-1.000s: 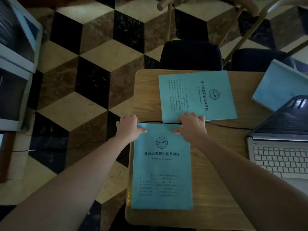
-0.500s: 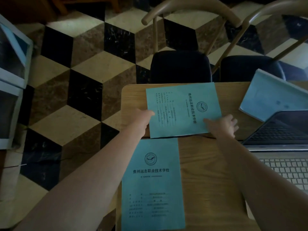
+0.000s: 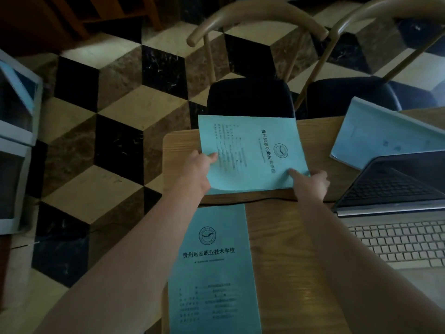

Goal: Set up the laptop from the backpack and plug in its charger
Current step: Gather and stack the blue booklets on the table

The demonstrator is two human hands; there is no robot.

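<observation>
Both hands hold the far teal booklet [image 3: 252, 153] just left of the open laptop [image 3: 395, 213] on the table [image 3: 284, 273]: the left hand [image 3: 198, 168] pinches its near-left corner and the right hand [image 3: 310, 182] its near-right corner. To do this well, I judge it should be lifted level and clear of the dark cable [image 3: 265, 201] running toward the laptop, without snagging it. A second booklet [image 3: 214, 273], nearer than the first and also left of the laptop, reads "贵州远志职业技术学校" under a round emblem.
</observation>
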